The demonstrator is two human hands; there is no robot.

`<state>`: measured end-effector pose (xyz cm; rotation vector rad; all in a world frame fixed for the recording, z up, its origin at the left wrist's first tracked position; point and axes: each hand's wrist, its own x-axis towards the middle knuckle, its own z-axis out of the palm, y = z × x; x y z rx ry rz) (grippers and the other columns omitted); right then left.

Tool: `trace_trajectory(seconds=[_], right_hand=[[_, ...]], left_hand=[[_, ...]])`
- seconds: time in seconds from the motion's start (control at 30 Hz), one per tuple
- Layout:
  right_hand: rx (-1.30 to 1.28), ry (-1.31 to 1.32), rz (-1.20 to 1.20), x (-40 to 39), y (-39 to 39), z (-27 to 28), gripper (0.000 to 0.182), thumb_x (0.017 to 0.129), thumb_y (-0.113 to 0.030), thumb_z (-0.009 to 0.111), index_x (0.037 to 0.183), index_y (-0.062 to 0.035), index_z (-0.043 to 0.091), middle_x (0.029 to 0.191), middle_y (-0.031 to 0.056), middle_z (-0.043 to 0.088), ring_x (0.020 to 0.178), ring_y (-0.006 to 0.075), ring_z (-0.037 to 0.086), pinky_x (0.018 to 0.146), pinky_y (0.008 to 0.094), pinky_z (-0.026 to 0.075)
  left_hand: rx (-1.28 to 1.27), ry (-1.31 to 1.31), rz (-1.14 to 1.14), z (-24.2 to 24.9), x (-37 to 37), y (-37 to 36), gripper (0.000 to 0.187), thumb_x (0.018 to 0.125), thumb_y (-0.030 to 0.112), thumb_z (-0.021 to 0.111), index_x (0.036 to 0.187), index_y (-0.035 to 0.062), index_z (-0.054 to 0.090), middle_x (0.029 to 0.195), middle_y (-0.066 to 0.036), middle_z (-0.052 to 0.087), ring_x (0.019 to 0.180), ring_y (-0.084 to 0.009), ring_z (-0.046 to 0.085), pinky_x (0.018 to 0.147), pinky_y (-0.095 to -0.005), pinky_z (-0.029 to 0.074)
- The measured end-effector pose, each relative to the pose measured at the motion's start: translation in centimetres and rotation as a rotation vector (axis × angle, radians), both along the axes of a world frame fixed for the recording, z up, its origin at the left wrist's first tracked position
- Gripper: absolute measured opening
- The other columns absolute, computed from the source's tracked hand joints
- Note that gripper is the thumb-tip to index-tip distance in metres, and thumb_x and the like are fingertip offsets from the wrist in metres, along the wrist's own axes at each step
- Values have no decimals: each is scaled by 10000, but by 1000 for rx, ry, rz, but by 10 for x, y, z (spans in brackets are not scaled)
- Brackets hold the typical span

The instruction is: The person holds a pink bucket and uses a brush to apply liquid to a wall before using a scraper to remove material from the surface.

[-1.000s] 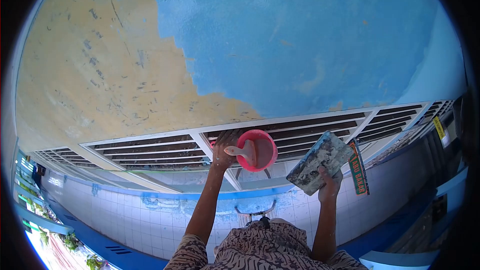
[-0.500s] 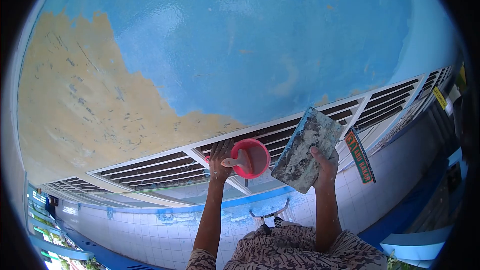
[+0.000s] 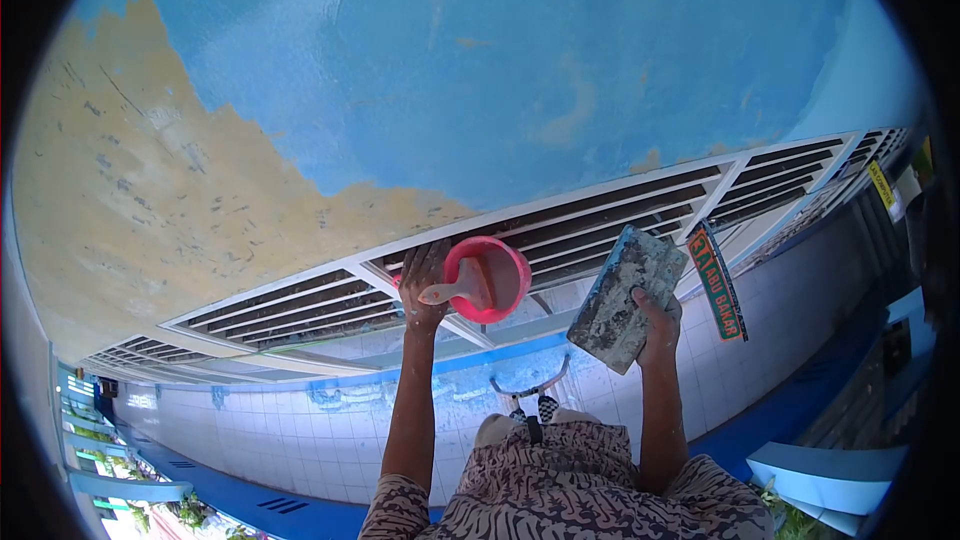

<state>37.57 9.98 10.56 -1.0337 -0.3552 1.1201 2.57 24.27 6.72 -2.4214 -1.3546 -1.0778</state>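
My left hand point(image 3: 424, 285) is up by the slatted vents, holding a round pink dipper point(image 3: 522, 265) whose handle end pokes out beyond the palm. Its fingers lie long over the handle, partly in shadow. Inside the dipper leans a paintbrush point(image 3: 440, 293), its pale handle resting over the rim near my hand. A greyish liquid or mix shows in the dipper. My right hand point(image 3: 658, 325) is closed on a rectangular plastering float point(image 3: 622, 290) smeared with grey, with the thumb on the visible face. The float is tilted, below the vents.
The wall point(image 3: 400, 70) ahead is blue with a scraped tan patch point(image 3: 190, 170) at left. White-framed vents point(image 3: 300, 318) run beneath it. A hanging sign point(image 3: 717, 285) is close to the right of the float. Below are a tiled floor point(image 3: 300, 440) and a metal bar point(image 3: 530, 387) by my feet.
My view has shifted a little, with more of my body showing. The float has come down slightly and turned. The dipper and brush stay in my left hand.
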Motion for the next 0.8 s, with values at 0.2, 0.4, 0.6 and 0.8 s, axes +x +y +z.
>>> trace_trajectory(seconds=[0.2,0.4,0.6,0.8], right_hand=[[6,161,92,-13,-9,-26,470,801,-24,727,1245,32,583,1102,118,661,993,246,665,890,372,532],[30,160,54,-27,-14,-12,538,786,16,718,1295,33,544,1149,116,644,1066,242,640,947,372,511],[62,217,-36,-21,-16,-21,528,792,13,721,1294,-23,561,1173,99,639,1067,253,638,937,385,521],[-160,387,-121,-21,-12,-46,499,873,-148,776,1314,-72,556,1210,86,643,1120,272,628,882,450,577]], left_hand=[[-25,19,-9,2,-4,0,498,782,175,716,1269,83,672,1305,-105,673,1259,-308,599,1134,-487,412],[-102,23,-30,3,-11,1,537,778,186,727,1303,100,658,1378,-93,632,1314,-292,557,1176,-486,373],[-130,90,-114,8,-28,-34,538,768,244,735,1284,112,659,1291,-95,659,1261,-301,580,1099,-467,422],[-220,75,-158,20,-35,-108,450,748,249,729,1169,91,724,822,-42,626,775,-236,617,733,-394,459]])
